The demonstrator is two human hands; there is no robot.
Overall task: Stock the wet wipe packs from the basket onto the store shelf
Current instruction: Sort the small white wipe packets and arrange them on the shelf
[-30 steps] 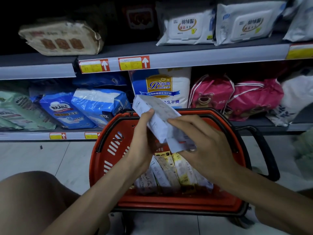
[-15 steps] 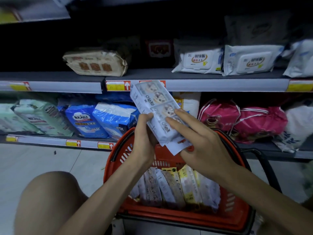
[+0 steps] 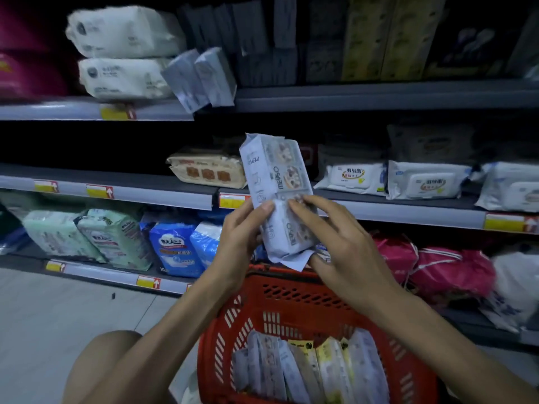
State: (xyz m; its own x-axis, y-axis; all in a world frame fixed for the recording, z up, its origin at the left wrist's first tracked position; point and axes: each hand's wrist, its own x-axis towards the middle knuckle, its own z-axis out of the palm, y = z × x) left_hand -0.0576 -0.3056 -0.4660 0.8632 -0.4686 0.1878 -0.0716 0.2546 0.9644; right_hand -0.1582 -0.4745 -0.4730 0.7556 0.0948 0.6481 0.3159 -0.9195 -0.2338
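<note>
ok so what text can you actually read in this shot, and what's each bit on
"MINISO", printed sideways, on the wet wipe pack held by the left hand and right hand
"羽绒服" on the white packs to its right
"XL" at the bottom of the blue pack, lower left
Too blurred or small to read: the price tags, the packs in the basket, and the rest.

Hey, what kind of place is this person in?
Most likely a shop aisle: tiered shelves with yellow price tags on their edges, packaged wipes stocked on them, and a red shopping basket.
</note>
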